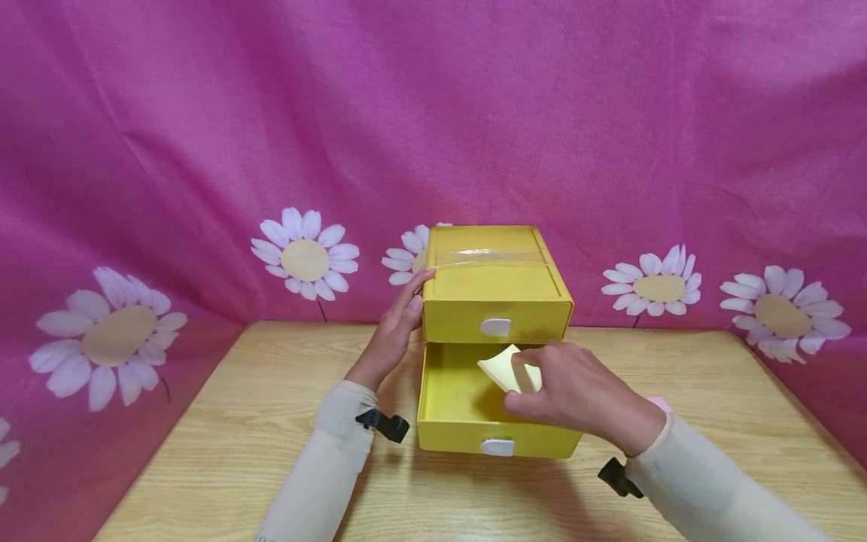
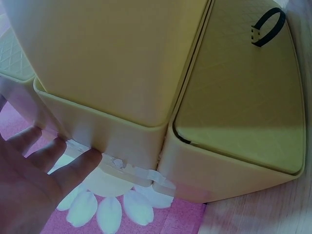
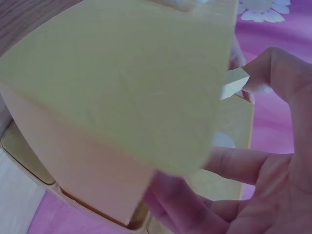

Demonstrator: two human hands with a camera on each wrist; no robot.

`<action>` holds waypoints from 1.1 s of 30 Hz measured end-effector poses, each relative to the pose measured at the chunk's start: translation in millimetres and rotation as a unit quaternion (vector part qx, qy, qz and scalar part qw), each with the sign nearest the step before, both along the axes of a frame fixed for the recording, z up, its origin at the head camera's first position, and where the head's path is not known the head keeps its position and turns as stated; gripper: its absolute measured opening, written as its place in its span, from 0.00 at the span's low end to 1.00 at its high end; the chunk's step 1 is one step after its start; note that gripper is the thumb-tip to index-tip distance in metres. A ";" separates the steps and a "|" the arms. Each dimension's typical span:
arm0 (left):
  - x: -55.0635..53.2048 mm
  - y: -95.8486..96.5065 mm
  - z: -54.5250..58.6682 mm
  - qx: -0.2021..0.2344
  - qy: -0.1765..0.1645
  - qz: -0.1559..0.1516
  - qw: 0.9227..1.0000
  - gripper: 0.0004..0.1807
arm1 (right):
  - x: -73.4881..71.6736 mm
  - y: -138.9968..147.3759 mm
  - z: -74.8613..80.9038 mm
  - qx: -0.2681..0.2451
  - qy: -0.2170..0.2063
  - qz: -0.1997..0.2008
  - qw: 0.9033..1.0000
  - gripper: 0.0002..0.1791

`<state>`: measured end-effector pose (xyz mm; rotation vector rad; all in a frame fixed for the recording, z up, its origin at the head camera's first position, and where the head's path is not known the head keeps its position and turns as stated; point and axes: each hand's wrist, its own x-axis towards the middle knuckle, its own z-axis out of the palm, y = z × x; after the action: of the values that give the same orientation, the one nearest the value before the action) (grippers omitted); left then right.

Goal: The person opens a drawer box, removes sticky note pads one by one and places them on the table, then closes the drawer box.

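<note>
Left of the two hands [image 1: 395, 331] has its fingers extended and laid against the side of the yellow drawer unit [image 1: 497, 282], gripping nothing; right hand [image 1: 585, 391] is partly closed, pinching a pale yellow paper pad [image 1: 497, 369] between thumb and fingers; pad is tilted, above the pulled-out lower drawer [image 1: 447, 433]; upper drawer [image 1: 454, 322] is closed; unit stands on the wooden surface [image 1: 223, 452], clear tape [image 1: 491, 257] across its top.
</note>
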<state>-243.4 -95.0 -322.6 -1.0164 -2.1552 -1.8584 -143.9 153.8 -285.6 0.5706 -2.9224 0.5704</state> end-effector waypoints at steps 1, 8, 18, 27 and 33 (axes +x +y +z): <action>0.2 -0.1 0.5 0.000 0.000 0.000 1.000 0.26 | 1.4 0.9 1.7 0.001 0.001 -0.001 1.000 0.11; 0.0 0.2 1.5 0.001 -0.003 0.001 1.000 0.26 | 11.9 10.2 9.2 0.005 0.016 -0.011 1.000 0.11; 0.0 0.4 1.2 0.002 0.001 -0.001 1.000 0.26 | 34.2 31.2 4.7 0.017 0.065 -0.032 0.997 0.20; -0.4 1.1 -1.5 0.000 0.003 -0.003 1.000 0.26 | 42.8 37.7 7.3 0.012 0.081 -0.040 0.996 0.31; 0.1 0.9 -0.2 0.003 0.004 -0.005 1.000 0.26 | 46.3 45.1 8.2 0.015 0.096 -0.050 0.994 0.31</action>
<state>-243.3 -94.1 -322.7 -1.0332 -2.1413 -1.8605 -97.6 198.9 -277.4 0.4514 -2.7637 0.4343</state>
